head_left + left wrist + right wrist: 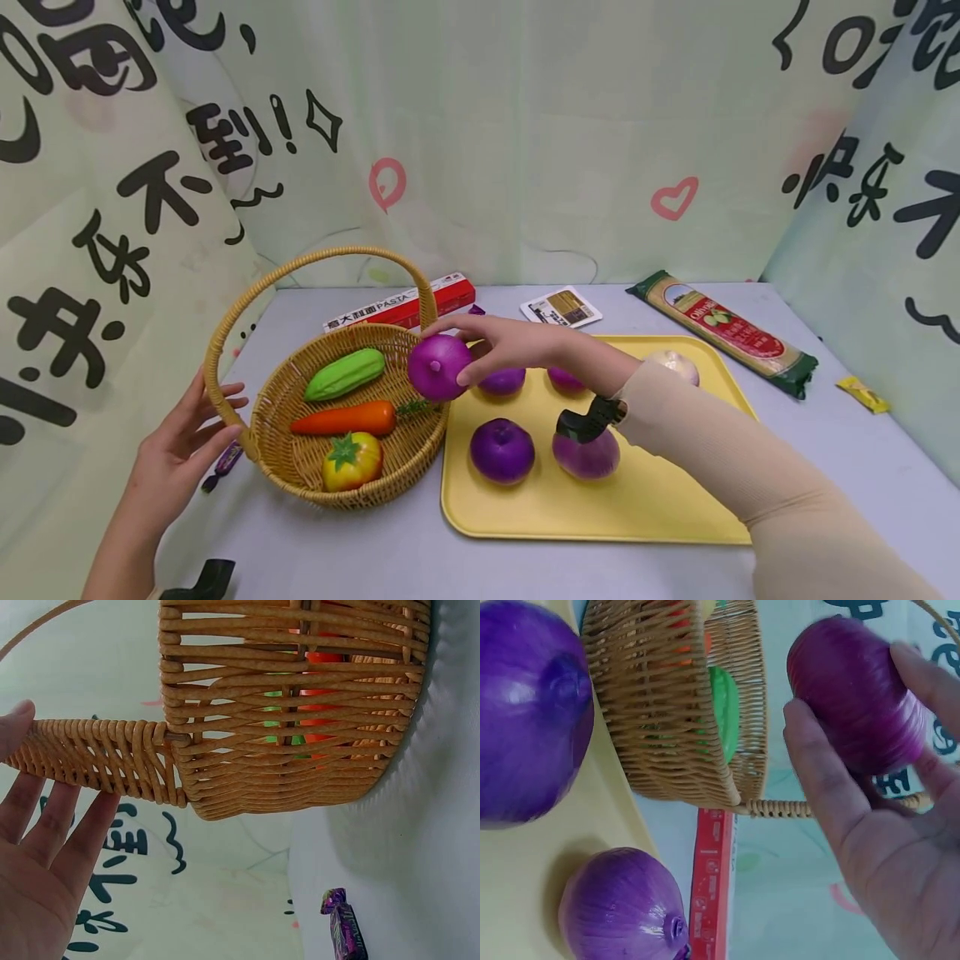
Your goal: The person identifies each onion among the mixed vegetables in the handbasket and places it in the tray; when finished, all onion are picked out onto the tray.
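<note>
My right hand [450, 353] grips a purple onion [435, 367] [855, 690] just above the right rim of a wicker basket [330, 498] [675, 727]. In the basket lie a green cucumber [345, 373], an orange carrot [343, 419] and a yellow-red tomato [351, 460]. My left hand [225, 412] [45, 825] touches the foot of the basket handle [225, 333] [97, 757] with straight fingers. Right of the basket, a yellow tray [600, 517] holds several more purple onions [502, 450] and one white onion [675, 362].
Behind the basket lies a red pasta box [408, 304], with a small card [561, 307] and a spaghetti packet [723, 329] further right. A purple candy [221, 462] [343, 930] lies by the basket and a yellow one [862, 393] at the far right. Printed curtains wall in the table.
</note>
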A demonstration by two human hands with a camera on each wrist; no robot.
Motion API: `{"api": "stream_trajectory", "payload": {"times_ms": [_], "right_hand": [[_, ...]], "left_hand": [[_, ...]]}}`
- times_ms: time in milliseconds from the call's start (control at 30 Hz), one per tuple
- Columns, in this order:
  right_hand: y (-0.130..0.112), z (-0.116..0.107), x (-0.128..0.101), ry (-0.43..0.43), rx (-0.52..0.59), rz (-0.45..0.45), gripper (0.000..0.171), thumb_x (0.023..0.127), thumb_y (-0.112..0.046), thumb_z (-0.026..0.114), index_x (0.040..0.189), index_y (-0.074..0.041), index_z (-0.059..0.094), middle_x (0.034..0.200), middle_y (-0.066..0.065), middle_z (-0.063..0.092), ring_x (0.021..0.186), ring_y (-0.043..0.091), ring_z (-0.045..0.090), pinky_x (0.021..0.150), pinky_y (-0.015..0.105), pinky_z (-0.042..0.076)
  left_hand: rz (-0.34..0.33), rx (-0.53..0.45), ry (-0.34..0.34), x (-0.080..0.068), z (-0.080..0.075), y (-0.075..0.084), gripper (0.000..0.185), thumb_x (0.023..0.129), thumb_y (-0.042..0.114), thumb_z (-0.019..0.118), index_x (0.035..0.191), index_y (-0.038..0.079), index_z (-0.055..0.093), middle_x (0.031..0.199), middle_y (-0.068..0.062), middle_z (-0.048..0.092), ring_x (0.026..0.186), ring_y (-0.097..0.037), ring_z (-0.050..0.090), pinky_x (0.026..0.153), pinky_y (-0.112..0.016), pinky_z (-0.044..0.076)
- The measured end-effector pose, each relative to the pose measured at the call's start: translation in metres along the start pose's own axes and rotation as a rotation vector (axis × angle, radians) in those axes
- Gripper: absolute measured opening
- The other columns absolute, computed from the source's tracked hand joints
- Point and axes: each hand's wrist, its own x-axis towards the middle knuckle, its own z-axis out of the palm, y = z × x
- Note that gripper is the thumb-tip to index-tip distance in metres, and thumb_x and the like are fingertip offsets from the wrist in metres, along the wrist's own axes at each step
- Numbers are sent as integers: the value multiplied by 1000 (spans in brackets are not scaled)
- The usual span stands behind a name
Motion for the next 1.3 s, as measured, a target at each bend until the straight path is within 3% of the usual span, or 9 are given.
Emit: {"api": "stream_trajectory", "payload": {"times_ms": [333, 600, 733, 933, 1300], "right_hand": [[2, -10, -39, 111, 158, 78, 64, 86, -21, 69, 139, -38, 37, 136, 8, 49, 125, 25, 53, 97, 40, 50], [11, -15, -78, 171, 338, 47, 71, 88, -16, 66, 147, -23, 28, 142, 20, 35, 108, 25, 61, 94, 41, 52], [20, -15, -95, 188, 402, 56, 70, 89, -10, 63, 147, -22, 26, 138, 22, 36, 98, 25, 65, 89, 37, 54], [31, -12, -115, 216, 422, 93, 67, 90, -8, 61, 146, -23, 28, 134, 22, 41, 105, 31, 64, 89, 39, 55], [48, -10, -155, 281, 391, 70, 62, 93, -5, 55, 146, -21, 27, 138, 17, 38, 117, 22, 58, 94, 38, 53]], "left_hand": [[26, -5, 2, 0, 0, 1, 85, 84, -9, 62, 151, 22, 20, 120, 34, 50, 105, 17, 52, 81, 1, 43], [10, -1, 1, -1, -1, 3, 84, 84, -7, 62, 151, 23, 20, 120, 34, 50, 105, 17, 52, 79, 1, 44], [9, 1, -5, 0, -1, 3, 84, 85, -5, 62, 151, 24, 20, 120, 34, 50, 105, 17, 52, 79, 1, 44], [2, 7, -8, -1, 0, 4, 83, 85, -4, 63, 151, 26, 20, 120, 34, 50, 105, 18, 51, 79, 0, 44], [13, 5, -8, 0, -1, 1, 85, 84, -7, 62, 151, 24, 20, 120, 34, 49, 106, 17, 52, 80, 1, 44]]}}
